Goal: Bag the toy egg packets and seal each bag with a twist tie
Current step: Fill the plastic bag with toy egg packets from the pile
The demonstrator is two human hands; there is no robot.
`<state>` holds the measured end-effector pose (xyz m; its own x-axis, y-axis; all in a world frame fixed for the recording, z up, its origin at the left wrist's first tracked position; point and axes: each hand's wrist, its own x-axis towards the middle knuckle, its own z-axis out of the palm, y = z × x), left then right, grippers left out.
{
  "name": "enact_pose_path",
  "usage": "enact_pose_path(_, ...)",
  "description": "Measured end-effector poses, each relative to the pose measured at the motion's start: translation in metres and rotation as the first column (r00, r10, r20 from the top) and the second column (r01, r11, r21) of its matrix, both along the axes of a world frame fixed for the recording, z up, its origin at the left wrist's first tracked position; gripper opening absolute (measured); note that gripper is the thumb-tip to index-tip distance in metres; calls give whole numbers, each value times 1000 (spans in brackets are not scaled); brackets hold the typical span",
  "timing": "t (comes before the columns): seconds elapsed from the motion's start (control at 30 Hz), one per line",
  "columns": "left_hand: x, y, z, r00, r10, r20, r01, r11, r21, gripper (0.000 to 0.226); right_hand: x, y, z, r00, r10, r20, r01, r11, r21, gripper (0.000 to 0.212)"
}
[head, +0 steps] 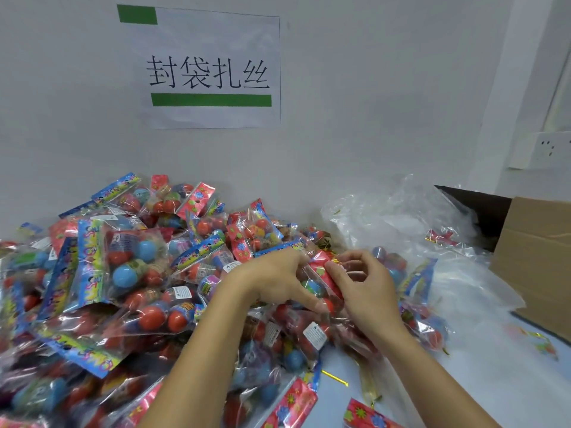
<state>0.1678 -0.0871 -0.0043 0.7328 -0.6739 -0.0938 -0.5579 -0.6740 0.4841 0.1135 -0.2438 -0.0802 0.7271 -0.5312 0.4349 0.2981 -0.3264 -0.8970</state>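
A clear bag (321, 279) with toy egg packets inside sits in front of me, between both hands. My left hand (278, 279) grips its gathered neck from the left. My right hand (367, 291) pinches a gold twist tie (337, 261) at the top of that neck. A big pile of toy egg packets (117, 273), with red and blue eggs and bright header cards, covers the table's left half. A loose gold twist tie (335, 378) lies on the table near my right forearm.
A heap of empty clear bags (401, 217) lies at the back right, against the wall. An open cardboard box (537, 261) stands at the right edge. A paper sign (213, 69) hangs on the wall. A wall socket (550, 149) is at the far right.
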Motion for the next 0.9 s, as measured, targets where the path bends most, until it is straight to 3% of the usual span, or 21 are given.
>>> enact_pose_path(0.07, 1, 0, 0, 1000, 16, -13, -17, 999, -30, 83, -4, -4, 1, 999, 45, -18, -45, 999, 24, 9)
enact_pose_path(0.2, 4, 5, 1, 988, 69, -137, -104, 960, -260, 88, -12, -17, 6, 985, 170, -27, -167, 981, 97, 20)
enact_pose_path(0.27, 5, 5, 2, 984, 103, -143, -149, 922, -357, 88, -15, -20, 6, 970, 238, -45, -235, 970, 60, 17)
enact_pose_path(0.4, 8, 7, 1, 969, 119, -218, -219, 825, -521, 60, -17, -23, 7, 954, 294, -57, -293, 956, 35, 13)
enact_pose_path(0.47, 10, 8, 1, 964, 129, -234, -248, 758, -604, 30, -18, -23, 6, 961, 269, -72, -270, 963, -9, 14)
enact_pose_path(0.6, 19, 8, 1, 938, 218, -271, -347, 551, -759, 21, -16, -21, 3, 990, 73, -124, -84, 993, -84, 14)
enact_pose_path(0.7, 25, 10, 2, 923, 228, -309, -376, 371, -849, 22, -14, -21, 4, 995, -77, -62, 77, 997, 0, 23)
enact_pose_path(0.77, 26, 10, 5, 911, 167, -376, -410, 279, -868, 23, -13, -22, 6, 995, -93, -24, 95, 990, 106, 26)
enact_pose_path(0.83, 25, 8, 7, 895, 83, -439, -446, 237, -863, 24, -11, -23, 6, 999, -44, -16, 46, 968, 245, 30)
enact_pose_path(0.9, 22, 7, 7, 875, -1, -485, -467, 267, -843, 27, -10, -22, 6, 1000, 11, -17, -5, 930, 367, 35)
